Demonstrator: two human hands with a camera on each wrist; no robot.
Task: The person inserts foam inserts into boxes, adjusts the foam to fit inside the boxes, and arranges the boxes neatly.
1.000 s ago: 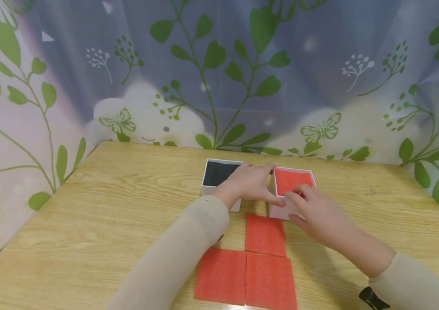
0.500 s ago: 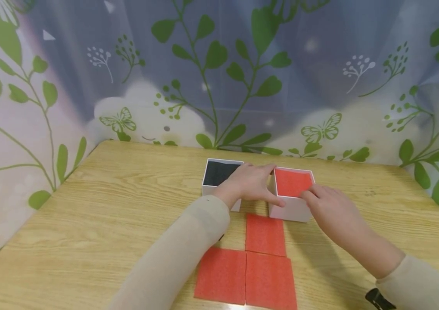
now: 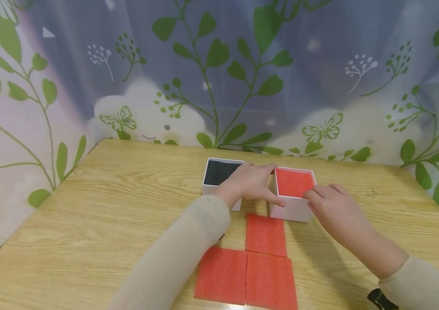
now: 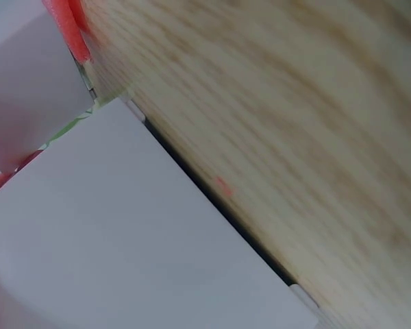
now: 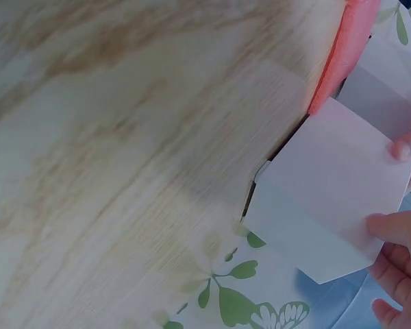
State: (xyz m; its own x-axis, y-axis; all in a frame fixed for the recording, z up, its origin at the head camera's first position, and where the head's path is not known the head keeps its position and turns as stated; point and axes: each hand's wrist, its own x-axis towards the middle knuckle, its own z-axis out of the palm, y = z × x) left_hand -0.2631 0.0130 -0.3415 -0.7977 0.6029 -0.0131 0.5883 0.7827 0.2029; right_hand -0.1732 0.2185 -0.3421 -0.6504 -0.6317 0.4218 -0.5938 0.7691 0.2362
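My left hand [image 3: 252, 183] holds a white open-topped box [image 3: 291, 209] by its left side, thumb on the front face and fingers reaching toward the back corner. Red felt squares [image 3: 294, 181] fill that box near its top. At the front right corner of the same box is my right hand [image 3: 339, 211], fingers curled at the rim. The right wrist view shows its thumb [image 5: 390, 226] against the box's white wall [image 5: 329, 185]; whether it also pinches felt I cannot tell. On the table in front lie three red squares: one [image 3: 266, 234] above two others [image 3: 221, 275] [image 3: 269, 280].
Left of the red box stands another white box [image 3: 208, 189] with black sheets [image 3: 219, 172] inside, partly behind my left wrist. Both boxes rest on a wooden table [image 3: 134, 202]. A leaf-patterned curtain [image 3: 235, 77] hangs along the table's back edge.
My right hand has moved right, from the front of the red felt to the box's front right corner, and then stayed there. The left hand keeps its place.
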